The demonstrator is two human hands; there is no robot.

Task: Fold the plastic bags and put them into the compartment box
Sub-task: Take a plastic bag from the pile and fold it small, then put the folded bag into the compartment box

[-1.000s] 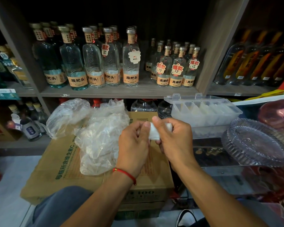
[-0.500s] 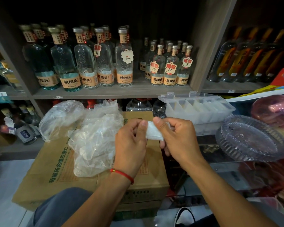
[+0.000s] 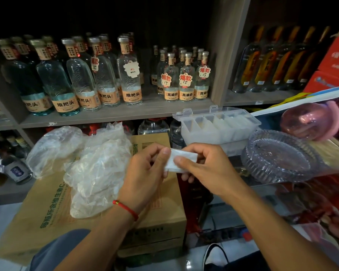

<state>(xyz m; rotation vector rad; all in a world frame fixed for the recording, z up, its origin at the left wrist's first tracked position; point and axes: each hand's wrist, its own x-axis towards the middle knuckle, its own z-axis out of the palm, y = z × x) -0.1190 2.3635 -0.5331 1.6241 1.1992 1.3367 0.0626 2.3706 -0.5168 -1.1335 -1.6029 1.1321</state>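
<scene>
your left hand [image 3: 145,173] and right hand [image 3: 207,169] both pinch a small folded plastic bag [image 3: 181,160] in front of the open compartment box [image 3: 219,128], above the cardboard carton [image 3: 157,218].

folded bag [image 3: 181,160]: white, translucent
loose bags [image 3: 98,173]: clear, milky
carton [image 3: 47,208]: tan w/ green print
wrist cord [image 3: 125,209]: red
bottle labels [image 3: 132,95]: orange, black chars
compartment box [image 3: 215,127]: clear
dish [image 3: 278,155]: clear, ribbed
</scene>
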